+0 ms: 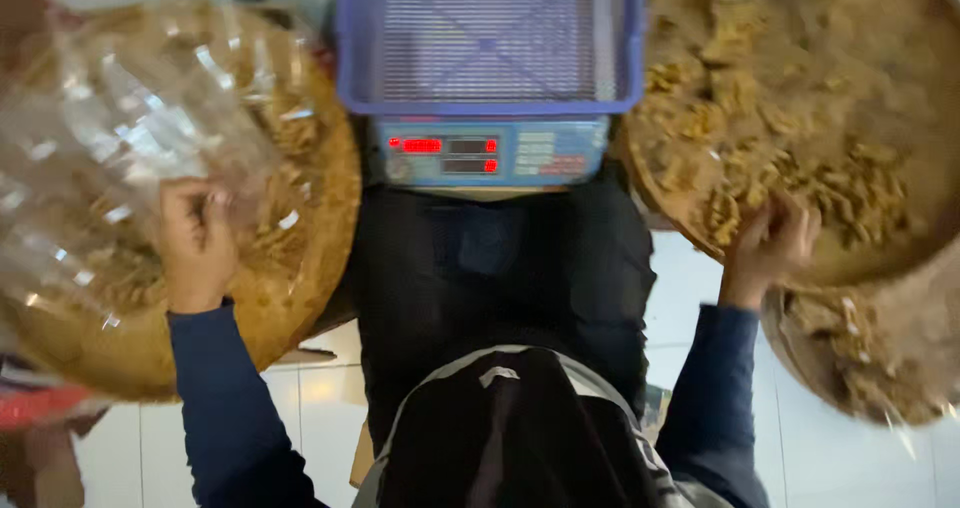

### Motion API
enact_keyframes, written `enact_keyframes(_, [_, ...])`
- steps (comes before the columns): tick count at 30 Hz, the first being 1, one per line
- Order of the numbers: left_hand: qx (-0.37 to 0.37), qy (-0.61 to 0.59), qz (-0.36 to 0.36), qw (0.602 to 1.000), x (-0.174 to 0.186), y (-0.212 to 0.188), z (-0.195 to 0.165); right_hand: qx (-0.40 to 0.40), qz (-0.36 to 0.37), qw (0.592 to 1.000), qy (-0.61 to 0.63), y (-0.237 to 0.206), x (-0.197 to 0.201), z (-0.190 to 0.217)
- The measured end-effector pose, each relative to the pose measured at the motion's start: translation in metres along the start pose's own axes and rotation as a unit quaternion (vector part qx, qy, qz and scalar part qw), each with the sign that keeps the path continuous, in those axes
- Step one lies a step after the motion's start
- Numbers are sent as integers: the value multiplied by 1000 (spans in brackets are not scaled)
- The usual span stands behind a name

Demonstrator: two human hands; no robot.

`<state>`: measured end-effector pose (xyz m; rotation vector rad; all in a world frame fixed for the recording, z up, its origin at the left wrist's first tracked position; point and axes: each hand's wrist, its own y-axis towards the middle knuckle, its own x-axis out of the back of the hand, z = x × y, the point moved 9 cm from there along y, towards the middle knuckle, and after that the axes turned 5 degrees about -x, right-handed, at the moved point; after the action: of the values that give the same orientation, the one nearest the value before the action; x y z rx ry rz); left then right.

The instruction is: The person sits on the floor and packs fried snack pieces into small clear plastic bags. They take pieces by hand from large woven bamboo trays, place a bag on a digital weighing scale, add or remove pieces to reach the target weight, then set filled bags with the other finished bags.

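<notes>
While both hands (480, 243) reach outward, snack trays (300, 268) flank them.

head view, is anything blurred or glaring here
Head view: right hand and the snack-filled woven tray beside it are motion-smeared; clear plastic bags by the left hand catch white glare; the scale's red display blooms, unreadable.

Glossy clear plastic bags (120, 138); woven tray (320, 228) matt, rough.
</notes>
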<state>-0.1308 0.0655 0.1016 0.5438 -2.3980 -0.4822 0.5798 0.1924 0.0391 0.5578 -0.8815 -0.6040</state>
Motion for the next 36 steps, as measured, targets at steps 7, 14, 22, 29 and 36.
enact_keyframes(7, [28,-2,-47,999,-11,-2,75,-38,43,996,61,67,-26,-75])
enact_keyframes(14, [-13,184,-158,970,-1,-16,56,11,17,998,-60,158,-51,-126])
enact_keyframes(22, [4,188,-239,953,13,-73,40,152,104,973,-140,262,-146,-117])
enact_keyframes(29, [76,150,-271,948,2,-110,24,150,134,966,-163,295,-201,-119])
enact_keyframes(36, [61,268,-268,923,2,-127,-2,79,135,975,-158,308,-244,-128])
